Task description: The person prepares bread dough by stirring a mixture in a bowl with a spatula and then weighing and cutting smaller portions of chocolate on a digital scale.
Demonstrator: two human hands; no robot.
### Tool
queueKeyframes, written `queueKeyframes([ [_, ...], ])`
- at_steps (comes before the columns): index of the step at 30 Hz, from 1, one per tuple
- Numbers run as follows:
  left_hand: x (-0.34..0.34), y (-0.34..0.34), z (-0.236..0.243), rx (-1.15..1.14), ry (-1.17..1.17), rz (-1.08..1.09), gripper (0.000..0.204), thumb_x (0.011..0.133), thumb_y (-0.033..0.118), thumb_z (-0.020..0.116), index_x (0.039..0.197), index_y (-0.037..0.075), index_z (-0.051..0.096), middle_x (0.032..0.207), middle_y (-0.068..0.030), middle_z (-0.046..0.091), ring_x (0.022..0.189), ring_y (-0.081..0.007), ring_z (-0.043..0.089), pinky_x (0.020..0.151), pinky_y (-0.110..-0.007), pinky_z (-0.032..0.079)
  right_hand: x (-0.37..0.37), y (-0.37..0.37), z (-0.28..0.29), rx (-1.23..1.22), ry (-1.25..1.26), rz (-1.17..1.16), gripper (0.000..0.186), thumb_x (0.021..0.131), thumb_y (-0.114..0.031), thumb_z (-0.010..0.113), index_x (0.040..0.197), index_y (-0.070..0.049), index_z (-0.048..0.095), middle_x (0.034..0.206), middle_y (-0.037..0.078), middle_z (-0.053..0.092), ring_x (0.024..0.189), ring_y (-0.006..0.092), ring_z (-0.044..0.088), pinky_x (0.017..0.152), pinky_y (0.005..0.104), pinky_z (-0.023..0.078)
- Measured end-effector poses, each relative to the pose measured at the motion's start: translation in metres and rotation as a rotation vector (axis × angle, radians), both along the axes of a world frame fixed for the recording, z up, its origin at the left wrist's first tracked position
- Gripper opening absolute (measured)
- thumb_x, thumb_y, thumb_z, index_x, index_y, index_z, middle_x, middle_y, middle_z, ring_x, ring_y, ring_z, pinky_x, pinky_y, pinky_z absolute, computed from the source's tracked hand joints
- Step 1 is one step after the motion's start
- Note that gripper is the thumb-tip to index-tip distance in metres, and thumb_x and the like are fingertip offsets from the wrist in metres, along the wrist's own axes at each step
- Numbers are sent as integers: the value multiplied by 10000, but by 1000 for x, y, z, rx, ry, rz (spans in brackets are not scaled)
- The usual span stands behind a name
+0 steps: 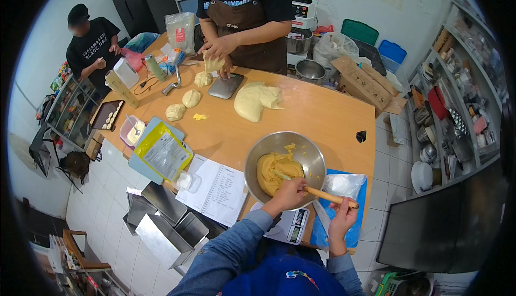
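A steel mixing bowl stands in front of me at the table's near edge, with thick yellow dough inside. Across its near rim lies a spatula with a long wooden handle; its pale head is partly sunk in the dough. My left hand is closed round the spatula near the head, over the bowl. Farther right, the fingers of my right hand close on the handle's end. A digital kitchen scale shows just in front of the bowl; whether the bowl rests on it is hidden.
Left of the bowl lie an open spiral notebook and a yellow-edged pouch. A plastic bag of white powder rests on a blue mat at right. Across the table, a co-worker handles dough above another scale.
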State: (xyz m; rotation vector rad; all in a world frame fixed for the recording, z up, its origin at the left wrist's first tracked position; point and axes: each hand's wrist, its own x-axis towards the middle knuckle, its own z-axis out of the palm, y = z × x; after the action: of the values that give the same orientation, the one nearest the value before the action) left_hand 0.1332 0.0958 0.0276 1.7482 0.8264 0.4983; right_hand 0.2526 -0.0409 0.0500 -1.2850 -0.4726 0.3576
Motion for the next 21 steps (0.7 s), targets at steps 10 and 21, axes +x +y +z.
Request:
queueKeyframes([
  [10,-8,13,8,427,370,1,178,748,112,612,889,7,593,797,-180,605,810,-377,609,698,-450,493,2,3,2,21,109,51,138,950,-131,474,999,-2,472,907,122,585,681,154,590,627,283,527],
  [21,-23,28,8,419,90,-26,194,812,105,597,973,7,639,852,-182,642,783,-350,622,700,-401,485,-8,37,50,-31,-282,123,70,901,-55,527,928,4,501,862,107,572,677,148,577,620,262,486],
])
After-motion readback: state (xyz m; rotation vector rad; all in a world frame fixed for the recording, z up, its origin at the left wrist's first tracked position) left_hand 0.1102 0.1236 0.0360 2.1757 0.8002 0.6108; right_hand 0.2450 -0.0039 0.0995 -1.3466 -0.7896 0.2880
